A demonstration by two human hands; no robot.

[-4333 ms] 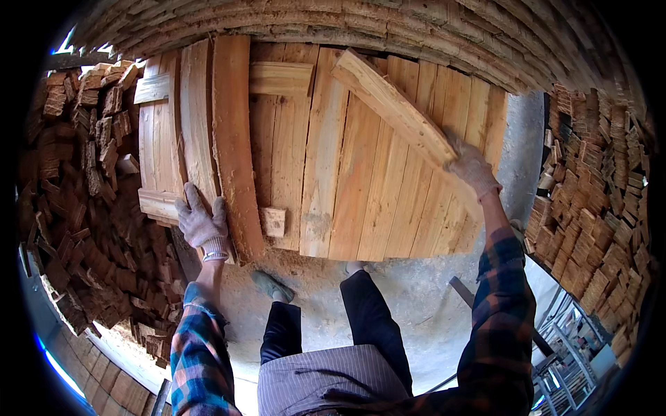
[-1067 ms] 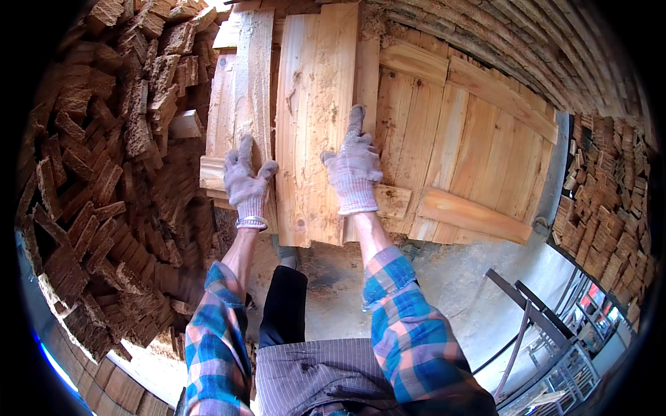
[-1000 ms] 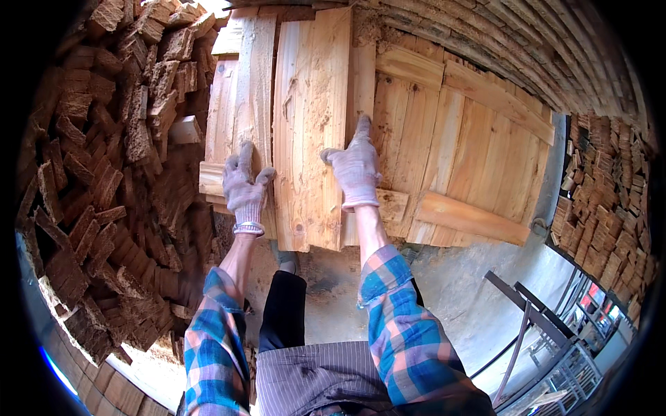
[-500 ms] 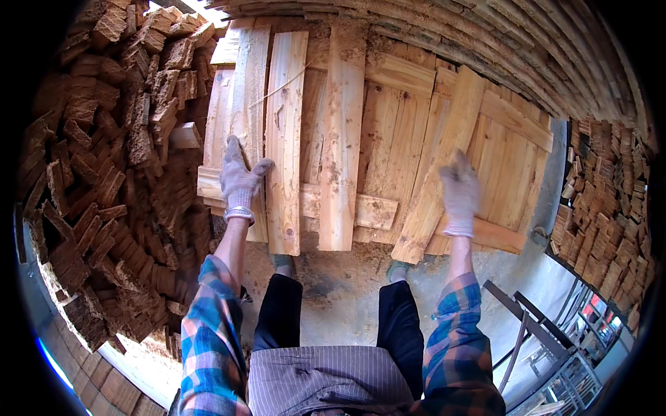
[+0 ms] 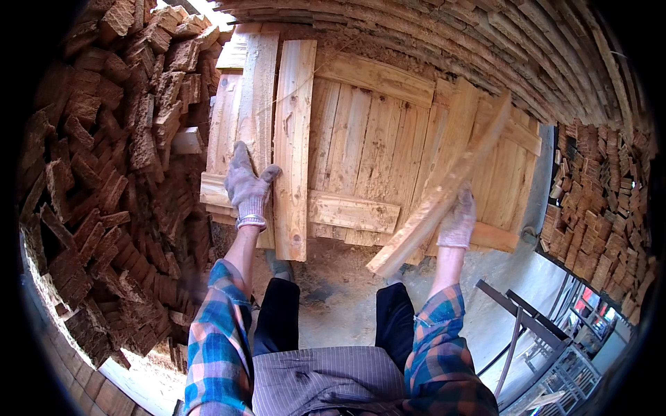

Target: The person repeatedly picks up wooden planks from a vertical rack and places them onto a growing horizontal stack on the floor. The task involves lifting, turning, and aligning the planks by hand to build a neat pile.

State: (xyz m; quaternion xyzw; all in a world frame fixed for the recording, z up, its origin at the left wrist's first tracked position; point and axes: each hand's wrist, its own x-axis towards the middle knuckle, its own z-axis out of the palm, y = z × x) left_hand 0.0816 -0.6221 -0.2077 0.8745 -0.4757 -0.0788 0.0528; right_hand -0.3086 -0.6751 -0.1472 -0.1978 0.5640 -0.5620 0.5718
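Both my hands wear pale work gloves. My left hand (image 5: 249, 186) lies on a rough plank (image 5: 258, 90) at the left, its thumb stretched away from the fingers. Beside it, a second loose plank (image 5: 293, 149) stands lengthwise over the panel. My right hand (image 5: 458, 216) is closed around the edge of a long plank (image 5: 444, 188), which slants from upper right to lower left. That plank partly covers another slanting plank (image 5: 454, 114). Underneath lies a wide panel of boards (image 5: 378, 139) with crosspieces, sprinkled with sawdust.
Stacked short wood pieces (image 5: 104, 201) rise at the left, with another stack (image 5: 596, 215) at the right. Long boards (image 5: 499, 41) are piled along the far side. A metal frame (image 5: 534, 319) stands at lower right. Sawdust covers the floor (image 5: 326, 277) by my feet.
The plank lying across the panel's middle is gone from there. A plank now slants in my right hand over the other slanting one. My left hand has barely moved.
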